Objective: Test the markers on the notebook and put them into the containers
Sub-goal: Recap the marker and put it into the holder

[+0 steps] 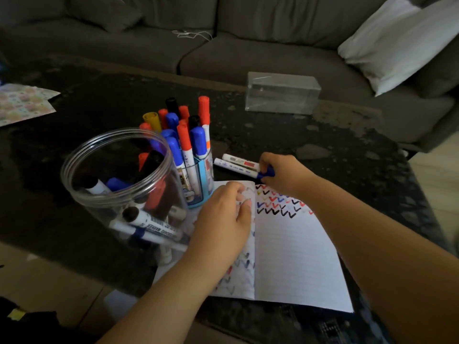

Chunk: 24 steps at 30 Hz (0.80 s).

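Note:
An open lined notebook (295, 252) lies on the dark table, its right page marked at the top with rows of red, blue and black ticks. My left hand (223, 217) rests flat on the left page. My right hand (280, 171) is just beyond the notebook's top edge, fingers closed on the blue cap of a white marker (236, 167) lying on the table. A second white marker (238, 160) with a red label lies right behind it. A clear round jar (82, 184) holds several markers. A small blue cup (198, 194) behind it is packed with upright markers.
A clear rectangular plastic box (282, 93) stands further back on the table. Patterned paper (22, 103) lies at the far left. A grey sofa with a white pillow (402, 40) runs behind the table (347, 150). Two loose markers (149, 228) lie in front of the jar.

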### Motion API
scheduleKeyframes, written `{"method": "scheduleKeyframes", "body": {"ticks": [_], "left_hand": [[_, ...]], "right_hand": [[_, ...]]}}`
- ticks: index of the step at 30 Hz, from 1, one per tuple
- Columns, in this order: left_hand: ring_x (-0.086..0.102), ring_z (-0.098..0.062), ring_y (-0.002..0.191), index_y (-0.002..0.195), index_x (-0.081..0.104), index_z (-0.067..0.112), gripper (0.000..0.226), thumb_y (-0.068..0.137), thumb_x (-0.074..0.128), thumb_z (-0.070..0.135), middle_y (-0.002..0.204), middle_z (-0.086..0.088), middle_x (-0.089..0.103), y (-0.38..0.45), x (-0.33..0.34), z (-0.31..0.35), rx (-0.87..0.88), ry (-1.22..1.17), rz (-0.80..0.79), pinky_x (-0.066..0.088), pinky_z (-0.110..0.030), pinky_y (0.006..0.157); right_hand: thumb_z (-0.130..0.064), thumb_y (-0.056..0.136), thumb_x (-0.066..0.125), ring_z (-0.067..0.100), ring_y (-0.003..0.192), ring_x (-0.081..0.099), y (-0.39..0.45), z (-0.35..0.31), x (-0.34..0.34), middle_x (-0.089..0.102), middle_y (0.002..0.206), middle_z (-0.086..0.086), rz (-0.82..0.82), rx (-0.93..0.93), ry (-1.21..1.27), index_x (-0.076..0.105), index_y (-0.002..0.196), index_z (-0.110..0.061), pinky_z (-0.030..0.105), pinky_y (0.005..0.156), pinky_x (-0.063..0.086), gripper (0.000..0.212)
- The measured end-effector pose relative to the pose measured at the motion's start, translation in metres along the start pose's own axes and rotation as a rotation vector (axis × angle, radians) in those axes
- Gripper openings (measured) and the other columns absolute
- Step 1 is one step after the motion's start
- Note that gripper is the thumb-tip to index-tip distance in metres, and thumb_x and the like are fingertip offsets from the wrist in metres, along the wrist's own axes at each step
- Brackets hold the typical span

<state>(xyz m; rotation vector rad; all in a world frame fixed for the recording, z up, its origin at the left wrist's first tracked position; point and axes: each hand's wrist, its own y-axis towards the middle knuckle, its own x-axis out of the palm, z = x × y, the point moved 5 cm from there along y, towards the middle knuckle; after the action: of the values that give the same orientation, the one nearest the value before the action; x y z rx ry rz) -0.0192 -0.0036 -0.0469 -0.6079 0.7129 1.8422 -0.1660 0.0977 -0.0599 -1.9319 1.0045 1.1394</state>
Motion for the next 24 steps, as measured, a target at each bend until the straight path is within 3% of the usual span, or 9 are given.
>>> {"method": "scheduleKeyframes", "body": {"ticks": [4, 10, 13, 16, 18, 21, 24], "left_hand": [[0.053, -0.005, 0.103, 0.122, 0.050, 0.026, 0.027, 0.094, 0.049, 0.027, 0.120, 0.010, 0.055, -0.001, 0.005, 0.009, -0.023, 0.007, -0.036, 0.042, -0.017, 0.083], [0.055, -0.010, 0.103, 0.121, 0.052, 0.022, 0.028, 0.093, 0.051, 0.023, 0.118, 0.005, 0.058, 0.001, 0.010, 0.022, 0.022, -0.039, -0.074, 0.047, -0.025, 0.086], [0.054, -0.005, 0.097, 0.119, 0.054, 0.023, 0.027, 0.093, 0.051, 0.025, 0.112, 0.008, 0.058, 0.001, 0.009, 0.029, 0.049, -0.064, -0.051, 0.044, -0.018, 0.079], [0.052, 0.000, 0.084, 0.115, 0.056, 0.026, 0.022, 0.094, 0.051, 0.028, 0.101, 0.014, 0.055, -0.002, 0.006, 0.035, 0.058, -0.143, -0.038, 0.039, -0.007, 0.067], [0.053, 0.003, 0.080, 0.107, 0.057, 0.029, 0.014, 0.094, 0.051, 0.027, 0.096, 0.015, 0.056, -0.006, 0.005, 0.040, 0.060, -0.221, -0.037, 0.040, -0.006, 0.065], [0.053, 0.006, 0.084, 0.096, 0.054, 0.036, 0.009, 0.094, 0.050, 0.028, 0.092, 0.020, 0.055, -0.008, 0.007, 0.050, 0.050, -0.320, -0.071, 0.041, -0.007, 0.065], [0.054, 0.004, 0.090, 0.093, 0.056, 0.039, 0.012, 0.096, 0.045, 0.035, 0.094, 0.022, 0.057, -0.012, 0.022, 0.056, -0.057, -0.425, -0.260, 0.044, -0.014, 0.078]], "right_hand": [[-0.015, 0.091, 0.059, 0.010, 0.075, 0.056, -0.021, 0.020, -0.006, 0.053, 0.095, -0.004, 0.054, 0.061, 0.060, 0.047, 0.094, -0.027, 0.019, 0.059, 0.045, 0.016], [-0.016, 0.092, 0.058, 0.006, 0.081, 0.057, -0.058, 0.029, -0.030, 0.058, 0.099, -0.005, 0.365, 0.090, 0.244, 0.052, 0.107, -0.026, 0.013, 0.062, 0.043, 0.019], [-0.017, 0.088, 0.063, 0.002, 0.079, 0.059, -0.089, 0.027, -0.048, 0.060, 0.093, -0.010, 0.516, 0.071, 0.442, 0.055, 0.102, -0.026, 0.010, 0.060, 0.045, 0.019], [-0.022, 0.088, 0.064, 0.002, 0.062, 0.057, -0.122, 0.028, -0.059, 0.062, 0.079, -0.009, 0.620, 0.100, 0.661, 0.061, 0.096, -0.024, 0.011, 0.054, 0.044, 0.008], [-0.028, 0.092, 0.057, 0.002, 0.063, 0.058, -0.141, 0.030, -0.054, 0.064, 0.079, -0.006, 0.604, 0.147, 0.882, 0.064, 0.100, -0.023, 0.016, 0.059, 0.045, 0.012], [-0.033, 0.098, 0.039, 0.012, 0.076, 0.066, -0.163, 0.024, -0.032, 0.065, 0.079, 0.000, 0.450, 0.127, 1.203, 0.060, 0.108, -0.023, 0.028, 0.074, 0.056, 0.025], [-0.039, 0.099, 0.032, 0.017, 0.059, 0.053, -0.173, 0.013, -0.008, 0.054, 0.068, 0.004, 0.261, 0.148, 1.260, 0.058, 0.112, -0.027, 0.029, 0.058, 0.050, 0.031]]}}
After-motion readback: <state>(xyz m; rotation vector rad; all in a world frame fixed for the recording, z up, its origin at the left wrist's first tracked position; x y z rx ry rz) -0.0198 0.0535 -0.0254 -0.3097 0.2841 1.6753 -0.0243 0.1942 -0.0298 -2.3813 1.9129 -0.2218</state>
